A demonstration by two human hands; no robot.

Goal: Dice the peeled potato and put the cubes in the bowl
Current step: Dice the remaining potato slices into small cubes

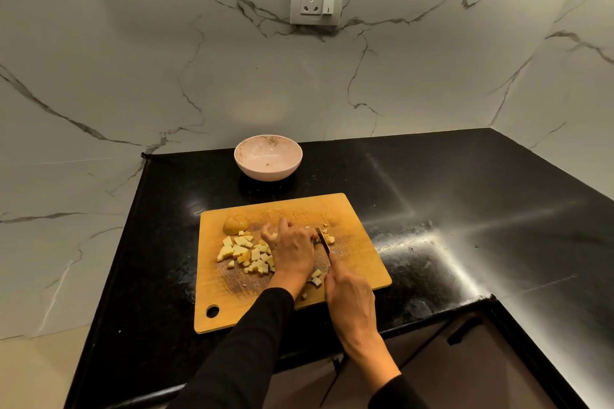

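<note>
A rectangular light-brown wooden cutting board (pixel 352 242) with 1 round hanging hole near its lower left corner lies on the glossy black stone surface (pixel 465 209), just below the centre of the frame. A loose pile of pale yellow potato cubes (pixel 244 252) covers the left-centre area of the board, and a few more cubes lie at its lower edge between the 2 forearms. 1 rounded, uncut potato end piece (pixel 236 224) sits at the upper left of the board, just above the pile. The left hand (pixel 290 251), in a black sleeve, rests at the centre of the board with fingers curled down over potato material; what lies beneath the fingers is hidden, so the exact grasp cannot be told. The right hand (pixel 349 302) is wrapped around the handle of a narrow-bladed kitchen knife (pixel 324 241); the blade points toward the upper part of the frame and stands directly right of the left-hand fingers, with several small cut pieces (pixel 329 237) just beside its tip. A round pale pink bowl (pixel 269 173) stands on the surface above the board, apart from it and close to the wall; no cubes are visible inside it. A white marble-pattern wall (pixel 133 60) with grey veins fills the upper frame and carries 1 white socket-and-switch plate (pixel 317 0) at upper centre.
</note>
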